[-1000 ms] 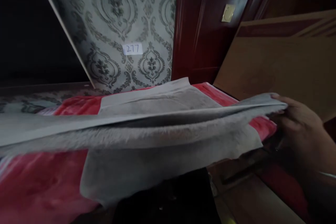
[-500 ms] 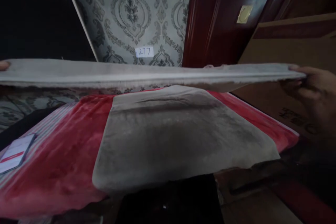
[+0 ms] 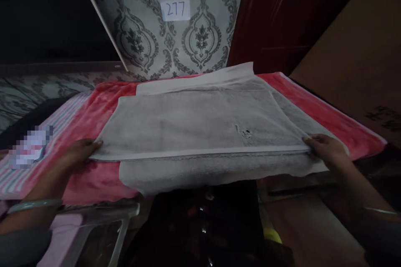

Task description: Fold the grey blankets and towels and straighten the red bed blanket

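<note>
A grey towel with a pale hem is stretched flat between my hands. My left hand pinches its near left corner, just above a red plush blanket. At the near right corner my right hand grips the hem. On the towel's right half there is a small dark-and-white mark, perhaps a hole or tear. Beneath lies a second grey cloth, its front part showing past the hem and its right edge beyond the towel; the rest is covered. A whitish strip of cloth shows behind the towel.
A phone-like object, blurred out, lies on striped cloth at the left. A dark screen stands at the back left. A cardboard box rises on the right. A label reading 277 is on the patterned wall.
The towel, held up edge-on across the view before, has come down and now lies spread over the grey cloth. Both hands have lowered with it and moved inward. The view has tilted down.
</note>
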Demonstrator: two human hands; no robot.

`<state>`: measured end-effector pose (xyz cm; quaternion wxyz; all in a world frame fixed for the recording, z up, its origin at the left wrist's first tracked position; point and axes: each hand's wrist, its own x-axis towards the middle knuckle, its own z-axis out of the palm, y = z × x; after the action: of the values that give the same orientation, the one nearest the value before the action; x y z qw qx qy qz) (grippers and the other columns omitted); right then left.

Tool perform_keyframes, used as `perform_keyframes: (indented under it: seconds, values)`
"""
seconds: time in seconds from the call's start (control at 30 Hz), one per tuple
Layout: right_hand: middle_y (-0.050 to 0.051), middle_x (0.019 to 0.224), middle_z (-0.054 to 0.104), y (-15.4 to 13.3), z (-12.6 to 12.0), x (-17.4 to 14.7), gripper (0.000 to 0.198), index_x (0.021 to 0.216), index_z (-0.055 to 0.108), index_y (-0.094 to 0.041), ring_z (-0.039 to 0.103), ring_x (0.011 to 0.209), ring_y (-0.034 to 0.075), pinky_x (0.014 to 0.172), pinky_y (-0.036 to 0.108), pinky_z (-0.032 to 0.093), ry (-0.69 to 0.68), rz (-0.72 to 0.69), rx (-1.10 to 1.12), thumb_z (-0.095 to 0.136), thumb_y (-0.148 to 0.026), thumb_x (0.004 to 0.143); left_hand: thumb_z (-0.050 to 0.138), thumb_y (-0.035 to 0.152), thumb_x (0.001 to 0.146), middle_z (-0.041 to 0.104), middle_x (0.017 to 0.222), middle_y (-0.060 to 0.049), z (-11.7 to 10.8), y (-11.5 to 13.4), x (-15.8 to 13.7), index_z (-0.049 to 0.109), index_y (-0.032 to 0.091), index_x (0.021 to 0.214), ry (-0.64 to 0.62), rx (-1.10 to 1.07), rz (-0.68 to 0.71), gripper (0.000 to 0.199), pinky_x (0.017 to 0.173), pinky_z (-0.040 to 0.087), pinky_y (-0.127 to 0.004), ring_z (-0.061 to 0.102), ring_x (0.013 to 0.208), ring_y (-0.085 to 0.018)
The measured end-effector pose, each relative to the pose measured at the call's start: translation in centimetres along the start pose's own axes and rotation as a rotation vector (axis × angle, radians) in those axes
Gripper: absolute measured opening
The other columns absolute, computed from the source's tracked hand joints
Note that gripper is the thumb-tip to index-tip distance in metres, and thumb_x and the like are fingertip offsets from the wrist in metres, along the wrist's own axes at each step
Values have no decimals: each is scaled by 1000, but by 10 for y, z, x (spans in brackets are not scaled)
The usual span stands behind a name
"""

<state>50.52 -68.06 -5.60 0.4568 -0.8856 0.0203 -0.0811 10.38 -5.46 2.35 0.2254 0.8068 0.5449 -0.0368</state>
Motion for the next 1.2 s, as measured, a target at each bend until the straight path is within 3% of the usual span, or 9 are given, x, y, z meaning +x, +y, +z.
perform_keyframes:
  seconds: [0.1, 0.2, 0.3, 0.4, 0.53, 0.77, 1.07, 1.13, 1.2]
  values:
    - [13, 75, 65, -20, 2, -17, 12, 74, 63, -25, 61, 70, 30, 68, 47, 48, 102, -221, -357, 66, -35, 69, 46, 46, 89, 59, 74, -2, 0, 10, -7, 61, 15, 89, 255, 267, 117, 34, 77, 49, -33, 58, 80, -21]
    - [15, 97, 67, -54, 32, -58, 27, 95, 67, -21, 63, 91, 32, 82, 48, 50, 9, -626, -225, 58, -42, 80, 44, 44, 91, 63, 106, -10, 25, 39, -26, 60, 10, 110, 466, 272, 461, 42, 97, 46, -42, 56, 107, -27]
    - [12, 108, 67, -91, 81, -105, 28, 106, 68, -24, 62, 103, 30, 92, 47, 49, -326, -898, -48, 57, -43, 90, 43, 46, 94, 62, 123, -11, 70, 79, -50, 61, 15, 115, 359, 156, 950, 42, 107, 41, -43, 53, 119, -27]
    - [11, 113, 65, -109, 121, -134, 26, 112, 68, -25, 59, 105, 30, 92, 48, 48, -482, -1029, -58, 61, -38, 90, 47, 42, 93, 63, 119, -12, 111, 106, -67, 65, 21, 108, 278, 105, 1172, 31, 98, 46, -44, 57, 111, -28]
    - [9, 105, 64, -99, 137, -147, 21, 108, 67, -26, 59, 100, 29, 87, 47, 47, -437, -1015, -22, 61, -39, 93, 44, 29, 94, 62, 86, -8, 130, 101, -74, 60, 22, 81, 315, 48, 1192, 23, 81, 49, -38, 58, 86, -23]
    - [6, 94, 65, -91, 141, -157, 12, 95, 65, -25, 60, 93, 26, 83, 42, 45, -321, -962, 105, 58, -36, 96, 44, 33, 96, 57, 70, -3, 131, 80, -71, 53, 23, 69, 563, -33, 1074, 30, 69, 45, -34, 57, 71, -21]
    - [3, 79, 63, -104, 146, -149, 23, 81, 60, -22, 59, 79, 19, 73, 33, 45, -272, -961, 158, 50, -29, 100, 44, 45, 96, 69, 78, -2, 132, 74, -57, 65, 22, 82, 640, -85, 1079, 34, 69, 51, -31, 67, 73, -19]
    - [5, 88, 66, -121, 142, -144, 18, 90, 65, -22, 60, 87, 21, 79, 35, 48, -304, -973, 111, 50, -27, 99, 43, 46, 96, 72, 87, -5, 127, 81, -58, 68, 21, 90, 697, -36, 1088, 35, 73, 53, -33, 68, 79, -21]
    - [10, 112, 67, -144, 141, -140, 22, 114, 66, -22, 59, 106, 24, 93, 41, 48, -361, -1028, 18, 52, -27, 98, 41, 44, 97, 73, 107, -9, 124, 95, -61, 69, 19, 106, 738, 45, 1142, 39, 85, 53, -37, 68, 97, -25]
